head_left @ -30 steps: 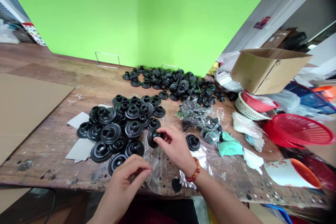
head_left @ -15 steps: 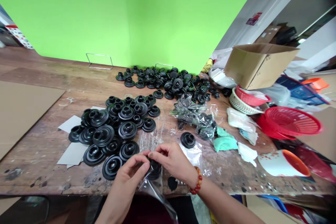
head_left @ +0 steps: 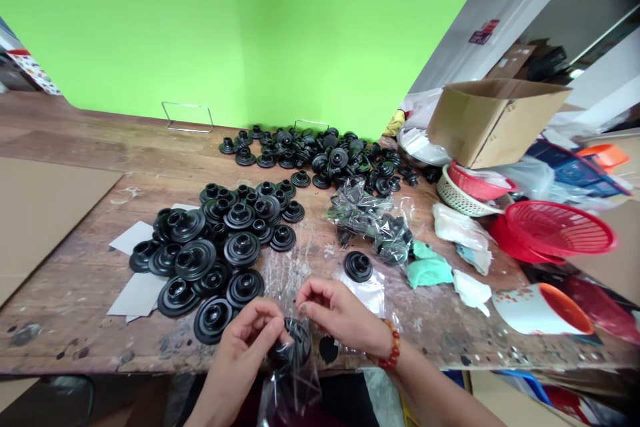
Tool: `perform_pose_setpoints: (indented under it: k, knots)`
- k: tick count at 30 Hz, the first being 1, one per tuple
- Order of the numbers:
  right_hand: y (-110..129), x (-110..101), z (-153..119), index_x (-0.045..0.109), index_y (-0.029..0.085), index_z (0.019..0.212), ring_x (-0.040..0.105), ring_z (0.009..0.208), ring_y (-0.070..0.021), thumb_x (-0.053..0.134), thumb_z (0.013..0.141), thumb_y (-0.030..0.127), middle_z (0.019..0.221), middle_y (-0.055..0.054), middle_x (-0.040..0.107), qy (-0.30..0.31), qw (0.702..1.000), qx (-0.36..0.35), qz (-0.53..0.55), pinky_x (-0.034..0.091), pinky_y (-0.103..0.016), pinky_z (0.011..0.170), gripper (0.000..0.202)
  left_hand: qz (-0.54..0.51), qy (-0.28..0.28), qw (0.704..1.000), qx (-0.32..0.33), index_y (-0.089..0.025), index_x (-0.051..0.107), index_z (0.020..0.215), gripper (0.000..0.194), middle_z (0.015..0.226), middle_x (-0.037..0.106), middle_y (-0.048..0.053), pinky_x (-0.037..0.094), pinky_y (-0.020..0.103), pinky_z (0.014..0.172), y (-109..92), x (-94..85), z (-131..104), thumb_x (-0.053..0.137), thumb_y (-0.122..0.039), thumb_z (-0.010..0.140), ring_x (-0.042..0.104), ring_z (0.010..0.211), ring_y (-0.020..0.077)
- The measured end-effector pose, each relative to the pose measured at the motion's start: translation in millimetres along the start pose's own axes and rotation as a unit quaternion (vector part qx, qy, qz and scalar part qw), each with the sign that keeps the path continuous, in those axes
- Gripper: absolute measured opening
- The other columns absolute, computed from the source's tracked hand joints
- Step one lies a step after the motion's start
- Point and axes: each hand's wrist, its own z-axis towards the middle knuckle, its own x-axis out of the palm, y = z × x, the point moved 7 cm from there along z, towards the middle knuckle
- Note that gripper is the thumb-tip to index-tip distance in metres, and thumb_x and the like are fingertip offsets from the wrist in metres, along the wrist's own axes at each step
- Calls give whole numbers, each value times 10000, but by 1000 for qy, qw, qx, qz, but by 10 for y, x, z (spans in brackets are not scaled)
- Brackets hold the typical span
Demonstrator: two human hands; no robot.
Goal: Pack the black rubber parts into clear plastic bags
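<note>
My left hand (head_left: 247, 350) is closed, thumb against forefinger, on a clear plastic bag (head_left: 293, 387) at the table's front edge. Inside the bag is a black stepped plastic disc (head_left: 297, 341), partly hidden by the fingers. The bag's lower part hangs toward my lap. Just to the right, my right hand (head_left: 340, 317) has its fingertips pinched at the upper part of the bag; the thin film there is hard to make out. A loose black disc (head_left: 359, 267) lies beyond my right hand on a flat clear bag (head_left: 367, 293).
Black stepped discs (head_left: 195, 259) are piled at left over white cards (head_left: 133, 297). More black parts (head_left: 320, 153) lie along the green panel (head_left: 240, 33). Bagged parts (head_left: 373, 220), teal cloth (head_left: 429, 272), red baskets (head_left: 560, 230) and a cardboard box (head_left: 493, 123) stand right.
My hands have moved slightly apart, the right one going right. The bag with the disc has shifted down, and its loose part now hangs straighter over my lap.
</note>
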Motion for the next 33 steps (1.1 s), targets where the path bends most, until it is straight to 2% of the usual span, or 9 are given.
perform_pose_setpoints:
  k: [3,7,10,13,18,22,25,28,33]
  knots:
    - [223,78,-128,553,180,860,448,586,-77,524,906,230,713,33,503,110,992,-39,-44,370,-189,546,74,79,15,993,88,-212,660,710,151,1124,658,48,449,251,882,-199,-48,-18,663,-306,827,581,1061,210]
    - [453,43,-187,531,183,839,495,701,-103,487,896,128,786,10,546,127,966,-126,-189,419,-231,670,91,137,31,987,72,-232,661,743,141,767,663,6,480,220,726,-216,-35,13,637,-325,846,619,762,156]
    - [457,-125,-79,507,191,844,508,606,-98,442,921,134,695,30,542,41,972,-110,-201,434,-227,588,115,115,-61,986,107,-276,664,909,108,939,674,-12,473,192,830,-228,-126,35,676,-329,816,621,923,151]
    - [515,-535,46,503,194,861,607,637,-115,449,950,239,732,8,588,-109,982,-124,-95,524,-256,598,113,73,-114,985,110,-327,592,1139,356,1298,569,-12,413,217,997,-190,-193,37,692,-351,799,523,1212,183]
    - [521,-1561,178,511,192,830,693,781,-153,608,853,338,794,-9,640,-376,909,-174,37,584,-339,785,177,84,-131,986,63,-257,641,1034,297,1123,652,24,460,226,937,-138,-173,7,692,-402,780,595,1073,191]
    - [290,-2013,251,513,176,730,688,679,-168,689,761,335,713,-19,630,-444,890,-102,14,590,-330,675,240,88,-117,988,48,-242,657,973,260,1017,676,19,467,216,889,-86,-89,9,695,-401,771,609,989,178]
    - [214,-2008,61,572,167,831,643,617,-157,689,755,335,733,-19,626,-468,878,-99,-24,549,-308,595,219,100,-94,990,36,-234,649,957,246,988,671,20,459,218,886,-20,-65,45,678,-408,786,602,982,175]
    - [281,-1733,-287,591,186,893,584,648,-152,615,837,330,777,-21,620,-481,847,-130,-185,482,-289,607,157,123,-72,989,26,-224,641,952,249,969,664,27,459,230,884,25,-71,78,663,-419,798,598,973,179]
    - [-117,-977,-433,514,196,728,529,610,-159,603,876,306,688,-3,572,-222,842,-28,-492,388,-274,566,205,136,-76,988,22,-219,634,942,241,930,662,28,462,245,865,19,-68,93,655,-414,802,599,935,184]
